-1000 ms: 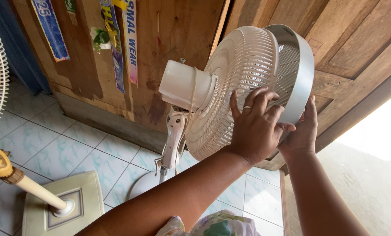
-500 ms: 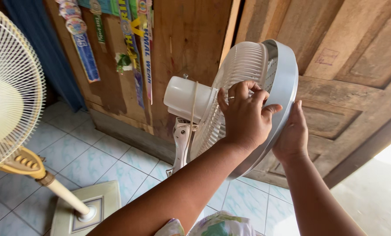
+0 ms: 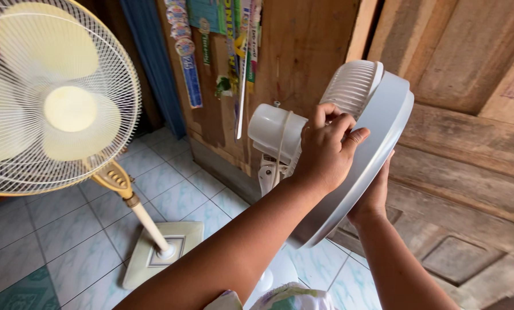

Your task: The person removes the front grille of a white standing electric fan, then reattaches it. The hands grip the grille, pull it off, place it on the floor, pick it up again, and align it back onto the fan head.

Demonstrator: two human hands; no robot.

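The left hand (image 3: 326,152) was laid on the rear grille (image 3: 351,86) of the white fan (image 3: 366,155), fingers (image 3: 348,138) curled and closed over the rim. The right hand (image 3: 374,195) was pressed against the front face, mostly hidden; how far its fingers were spread could not be told. The head was held above the tiled floor (image 3: 67,229), before a wooden wall (image 3: 469,115). For this step, the rim is best gripped evenly from both sides. The fan faced right and slightly downward, its motor housing (image 3: 271,132) pointing left, the axis running from left to right. A yellowed pedestal fan (image 3: 50,97) stood well apart, to the left.

One camera only — head-worn, looking down and forward, close over the white fan (image 3: 354,155) toward the tiled floor (image 3: 56,241).
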